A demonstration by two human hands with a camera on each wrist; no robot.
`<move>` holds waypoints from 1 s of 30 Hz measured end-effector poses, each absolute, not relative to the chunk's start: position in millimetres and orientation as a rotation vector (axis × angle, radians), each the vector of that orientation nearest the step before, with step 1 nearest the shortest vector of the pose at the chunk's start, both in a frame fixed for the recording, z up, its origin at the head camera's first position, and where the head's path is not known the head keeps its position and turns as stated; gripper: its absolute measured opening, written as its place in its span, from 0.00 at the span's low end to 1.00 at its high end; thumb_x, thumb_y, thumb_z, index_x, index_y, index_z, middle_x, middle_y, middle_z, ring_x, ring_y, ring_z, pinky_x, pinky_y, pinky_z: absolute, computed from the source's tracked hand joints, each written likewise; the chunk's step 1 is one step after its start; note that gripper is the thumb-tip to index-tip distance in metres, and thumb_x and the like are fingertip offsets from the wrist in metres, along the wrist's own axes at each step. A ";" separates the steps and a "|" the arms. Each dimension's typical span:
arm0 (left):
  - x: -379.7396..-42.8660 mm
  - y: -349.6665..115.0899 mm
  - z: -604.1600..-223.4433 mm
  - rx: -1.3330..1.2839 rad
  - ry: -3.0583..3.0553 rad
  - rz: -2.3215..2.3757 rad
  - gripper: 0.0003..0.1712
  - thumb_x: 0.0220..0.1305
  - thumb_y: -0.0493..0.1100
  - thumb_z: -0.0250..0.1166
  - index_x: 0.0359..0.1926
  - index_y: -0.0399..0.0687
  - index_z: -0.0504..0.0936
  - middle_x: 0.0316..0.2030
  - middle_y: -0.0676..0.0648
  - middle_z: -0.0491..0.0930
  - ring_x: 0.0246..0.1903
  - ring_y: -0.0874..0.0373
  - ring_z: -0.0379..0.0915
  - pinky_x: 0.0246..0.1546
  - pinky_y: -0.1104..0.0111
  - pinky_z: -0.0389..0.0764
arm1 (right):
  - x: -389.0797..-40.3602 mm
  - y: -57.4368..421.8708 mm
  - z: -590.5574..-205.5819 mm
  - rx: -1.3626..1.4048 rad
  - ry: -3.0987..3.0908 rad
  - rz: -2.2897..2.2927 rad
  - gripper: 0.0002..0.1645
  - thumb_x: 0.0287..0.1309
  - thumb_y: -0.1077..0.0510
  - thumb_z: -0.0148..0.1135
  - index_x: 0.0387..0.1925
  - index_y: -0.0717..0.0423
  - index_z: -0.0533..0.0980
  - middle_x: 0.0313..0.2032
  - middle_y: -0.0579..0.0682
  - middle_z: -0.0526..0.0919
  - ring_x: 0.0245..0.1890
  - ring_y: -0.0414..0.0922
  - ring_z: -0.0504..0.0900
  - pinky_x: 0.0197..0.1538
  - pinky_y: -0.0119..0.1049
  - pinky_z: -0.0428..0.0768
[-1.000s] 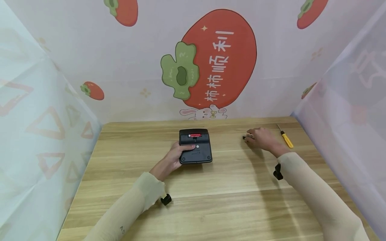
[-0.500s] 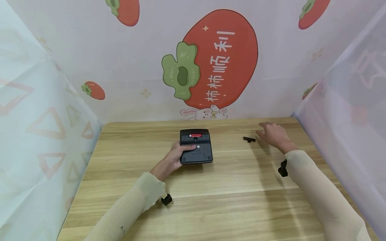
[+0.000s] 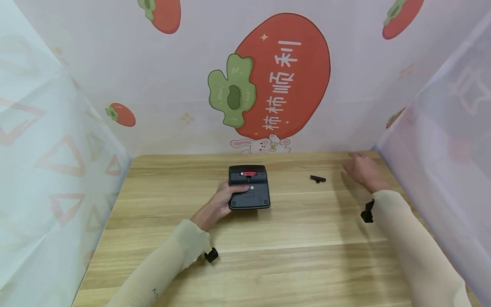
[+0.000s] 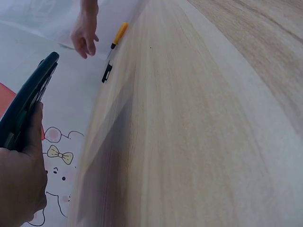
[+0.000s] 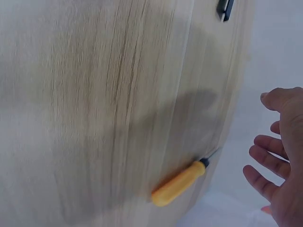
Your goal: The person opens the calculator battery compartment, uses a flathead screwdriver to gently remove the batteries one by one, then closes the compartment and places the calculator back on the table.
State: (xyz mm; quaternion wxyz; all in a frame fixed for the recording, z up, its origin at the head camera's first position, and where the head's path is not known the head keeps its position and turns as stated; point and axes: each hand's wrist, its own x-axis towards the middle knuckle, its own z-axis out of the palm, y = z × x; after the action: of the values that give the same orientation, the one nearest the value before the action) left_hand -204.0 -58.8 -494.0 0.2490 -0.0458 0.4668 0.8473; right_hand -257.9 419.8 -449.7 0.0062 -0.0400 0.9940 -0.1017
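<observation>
My left hand [image 3: 219,202] grips a black desk calculator [image 3: 249,197] by its left side, thumb across the back, which faces up. A red battery [image 3: 248,173] sits in the open compartment at its far end. The right hand [image 3: 365,171] is raised over the far right of the table, its fingers loosely spread and holding nothing in the right wrist view. Nearest to it is a yellow-handled screwdriver [image 5: 179,183] lying on the table; in the head view the hand hides it. A small black battery cover [image 3: 318,178] lies between the calculator and the right hand.
The wooden table [image 3: 284,264] ends at a printed cloth backdrop [image 3: 172,76] along its far edge. Cloth walls also rise on the left and right sides. A small black camera [image 3: 367,212] is worn on the right wrist.
The right hand has let go of the black battery cover, leaving it on the table, and moved right toward the screwdriver. The left hand and calculator have stayed nearly still.
</observation>
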 end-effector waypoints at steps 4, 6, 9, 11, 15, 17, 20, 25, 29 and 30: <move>-203.6 -59.5 -493.0 -0.125 1.271 2.311 0.34 0.71 0.25 0.61 0.75 0.35 0.65 0.67 0.31 0.75 0.65 0.39 0.77 0.58 0.55 0.86 | -255.5 430.2 -448.3 -0.095 3.094 -0.339 0.34 0.77 0.54 0.55 0.70 0.78 0.64 0.64 0.82 0.70 0.60 0.79 0.73 0.61 0.73 0.75; -203.3 -59.6 -492.1 -0.121 1.275 2.313 0.34 0.70 0.25 0.61 0.75 0.34 0.64 0.66 0.31 0.76 0.64 0.40 0.78 0.59 0.55 0.86 | -254.8 435.5 -448.8 -0.091 3.080 -0.336 0.33 0.78 0.54 0.53 0.69 0.78 0.64 0.64 0.82 0.70 0.61 0.78 0.72 0.62 0.74 0.73; -203.0 -59.5 -491.2 -0.116 1.284 2.320 0.34 0.70 0.25 0.61 0.74 0.33 0.64 0.65 0.30 0.77 0.63 0.39 0.79 0.58 0.55 0.86 | -253.8 443.2 -452.3 -0.107 3.096 -0.329 0.32 0.79 0.54 0.53 0.66 0.80 0.67 0.61 0.82 0.72 0.60 0.78 0.73 0.62 0.73 0.73; -203.2 -58.9 -491.2 -0.118 1.278 2.319 0.33 0.70 0.25 0.61 0.74 0.33 0.65 0.65 0.31 0.77 0.63 0.40 0.80 0.58 0.55 0.86 | -251.7 448.9 -455.5 -0.108 3.116 -0.316 0.29 0.77 0.54 0.54 0.58 0.81 0.71 0.53 0.81 0.76 0.52 0.76 0.77 0.55 0.71 0.77; -203.6 -57.0 -492.0 -0.109 1.266 2.298 0.33 0.71 0.25 0.61 0.75 0.35 0.66 0.65 0.32 0.77 0.63 0.40 0.79 0.58 0.54 0.86 | -244.9 459.2 -461.9 -0.053 3.141 -0.293 0.22 0.73 0.56 0.58 0.42 0.78 0.74 0.36 0.74 0.80 0.35 0.66 0.80 0.40 0.64 0.79; -203.5 -56.5 -492.2 -0.109 1.271 2.293 0.33 0.71 0.26 0.61 0.75 0.35 0.66 0.65 0.32 0.78 0.63 0.40 0.79 0.58 0.53 0.86 | -242.2 461.8 -463.5 -0.031 3.145 -0.288 0.22 0.72 0.56 0.59 0.42 0.78 0.75 0.36 0.74 0.80 0.35 0.65 0.80 0.40 0.64 0.79; -203.3 -56.6 -492.3 -0.117 1.285 2.300 0.34 0.70 0.26 0.62 0.74 0.34 0.66 0.64 0.32 0.79 0.62 0.39 0.80 0.58 0.53 0.86 | -240.9 463.8 -464.9 -0.016 3.144 -0.288 0.23 0.71 0.55 0.60 0.44 0.78 0.76 0.41 0.76 0.79 0.39 0.68 0.80 0.42 0.66 0.79; -202.7 -58.1 -491.8 -0.128 1.290 2.309 0.34 0.70 0.26 0.62 0.74 0.34 0.66 0.65 0.31 0.78 0.63 0.38 0.79 0.58 0.53 0.86 | -241.9 467.4 -466.3 0.023 3.085 -0.264 0.27 0.73 0.53 0.57 0.46 0.81 0.76 0.47 0.81 0.76 0.44 0.74 0.79 0.46 0.69 0.79; -202.3 -59.8 -490.7 -0.139 1.284 2.309 0.33 0.70 0.26 0.62 0.75 0.36 0.66 0.66 0.31 0.77 0.64 0.38 0.78 0.58 0.53 0.86 | -242.1 473.2 -471.4 0.012 3.058 -0.225 0.31 0.74 0.52 0.54 0.52 0.84 0.74 0.50 0.84 0.76 0.46 0.79 0.78 0.48 0.72 0.79; -202.2 -60.3 -490.5 -0.139 1.286 2.310 0.33 0.70 0.26 0.61 0.75 0.36 0.66 0.66 0.31 0.77 0.64 0.38 0.78 0.58 0.53 0.86 | -242.1 474.5 -473.0 0.004 3.058 -0.217 0.32 0.75 0.51 0.54 0.53 0.84 0.73 0.50 0.84 0.77 0.46 0.80 0.78 0.48 0.72 0.79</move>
State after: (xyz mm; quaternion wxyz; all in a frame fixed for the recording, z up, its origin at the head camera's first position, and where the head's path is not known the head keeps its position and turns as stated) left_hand -202.2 -60.3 -490.5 0.2446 -0.0508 0.4711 0.8460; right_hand -242.1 474.5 -473.0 0.0380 0.0012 0.9968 -0.0708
